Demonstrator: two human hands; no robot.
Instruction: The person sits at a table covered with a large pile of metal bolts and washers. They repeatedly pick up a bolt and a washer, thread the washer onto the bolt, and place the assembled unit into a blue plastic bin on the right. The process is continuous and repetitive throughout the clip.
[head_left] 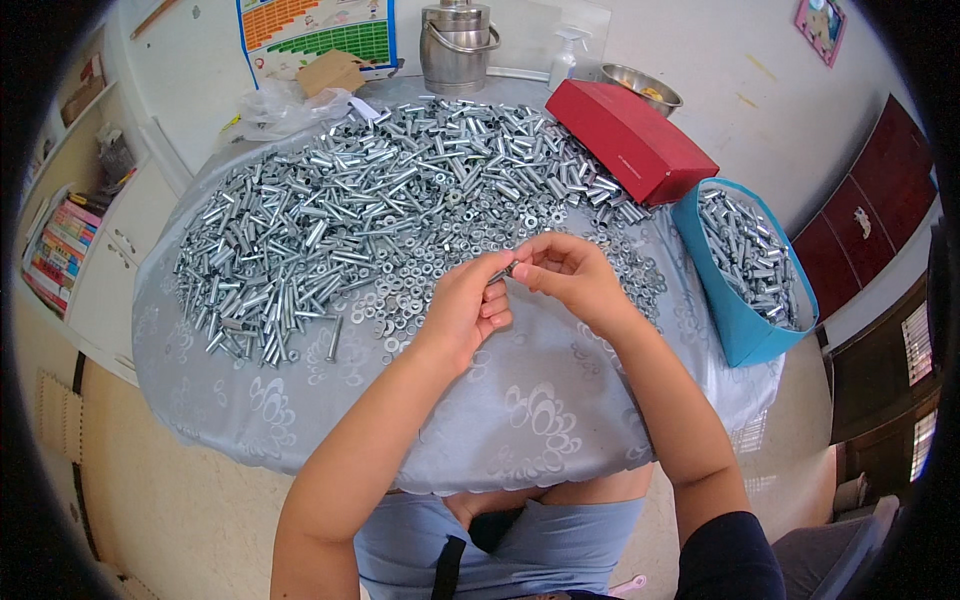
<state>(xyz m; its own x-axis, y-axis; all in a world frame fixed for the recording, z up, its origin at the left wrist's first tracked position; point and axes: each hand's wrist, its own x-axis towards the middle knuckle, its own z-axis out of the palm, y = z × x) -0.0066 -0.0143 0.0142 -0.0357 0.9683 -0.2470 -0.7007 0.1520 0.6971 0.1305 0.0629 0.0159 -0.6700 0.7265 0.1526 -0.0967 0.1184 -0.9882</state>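
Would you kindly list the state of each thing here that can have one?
Left hand: closed on a bolt.
Right hand: pinching the same bolt's end.
Blue bag: open, holding bolts.
Red box: shut, lying on the table.
Metal pot: lid on.
Steel bowl: upright.

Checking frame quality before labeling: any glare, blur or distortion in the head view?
Head view: strong fisheye, black vignette at the corners, table edge bowed. Even daylight with soft shadows. Specular glints across the pile of metal bolts. Left hand and right hand reasonably sharp; the small bolt between them too small to resolve.
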